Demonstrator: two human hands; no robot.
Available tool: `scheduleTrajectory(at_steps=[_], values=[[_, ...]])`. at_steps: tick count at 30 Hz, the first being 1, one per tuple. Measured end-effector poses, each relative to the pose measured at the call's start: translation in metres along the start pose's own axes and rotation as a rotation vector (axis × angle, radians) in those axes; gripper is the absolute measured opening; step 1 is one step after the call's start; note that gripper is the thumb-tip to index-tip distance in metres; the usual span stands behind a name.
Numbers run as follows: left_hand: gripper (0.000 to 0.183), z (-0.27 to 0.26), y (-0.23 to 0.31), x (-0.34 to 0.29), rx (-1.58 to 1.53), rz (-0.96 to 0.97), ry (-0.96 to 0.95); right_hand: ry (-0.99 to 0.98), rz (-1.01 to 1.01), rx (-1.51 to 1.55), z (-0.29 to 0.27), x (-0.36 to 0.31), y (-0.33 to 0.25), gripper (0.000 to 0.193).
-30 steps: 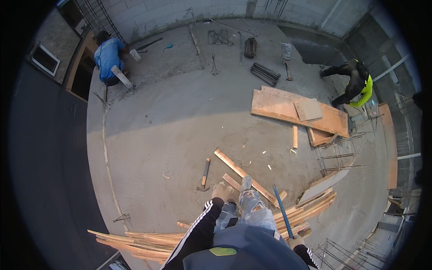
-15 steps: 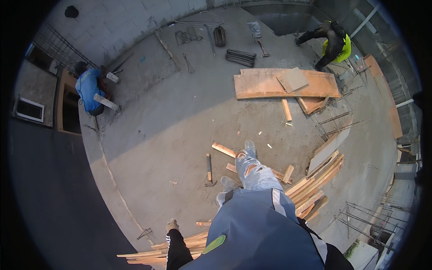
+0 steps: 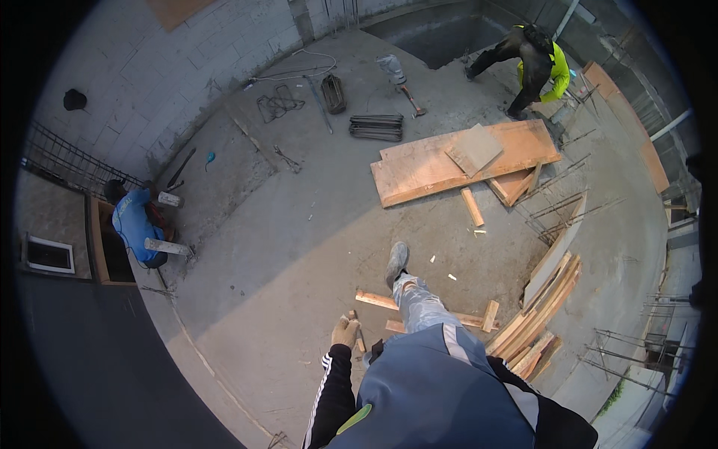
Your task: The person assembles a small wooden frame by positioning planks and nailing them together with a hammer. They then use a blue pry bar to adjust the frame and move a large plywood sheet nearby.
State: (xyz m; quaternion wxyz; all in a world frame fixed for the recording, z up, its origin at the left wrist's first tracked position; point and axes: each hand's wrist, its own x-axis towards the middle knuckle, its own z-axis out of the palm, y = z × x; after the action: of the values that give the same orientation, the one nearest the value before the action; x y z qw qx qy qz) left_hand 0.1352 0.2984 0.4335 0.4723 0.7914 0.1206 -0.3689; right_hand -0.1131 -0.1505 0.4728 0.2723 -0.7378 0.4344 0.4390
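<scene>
My left hand, in a pale work glove below a black sleeve with white stripes, is right beside the hammer on the concrete. Part of the hammer is hidden by my hand and clothing, and the fingers are too small and blurred to show whether they touch it. My right hand is out of sight; only the dark right sleeve shows at the lower right. Short timber pieces lie by my forward leg.
Long boards are stacked to my right. Ahead lie plywood panels, bundled steel stirrups and another hammer. Rebar sticks up at right. One person crouches at left by pipe stubs; another bends beside a pit.
My left hand has moved forward and right, from beside the boards at the lower left to the hammer. My body has shifted forward, with one leg stretched ahead.
</scene>
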Motion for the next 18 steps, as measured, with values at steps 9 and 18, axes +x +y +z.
scheduleTrajectory(at_steps=[9,18], values=[[0.015,-0.083,0.109,0.079,-0.438,-0.431,0.150,-0.064,0.066,0.156,-0.109,0.050,-0.086,0.056],[0.024,-0.112,0.252,0.202,0.030,-0.347,0.003,0.047,0.015,0.454,-0.110,0.064,-0.158,0.056]])
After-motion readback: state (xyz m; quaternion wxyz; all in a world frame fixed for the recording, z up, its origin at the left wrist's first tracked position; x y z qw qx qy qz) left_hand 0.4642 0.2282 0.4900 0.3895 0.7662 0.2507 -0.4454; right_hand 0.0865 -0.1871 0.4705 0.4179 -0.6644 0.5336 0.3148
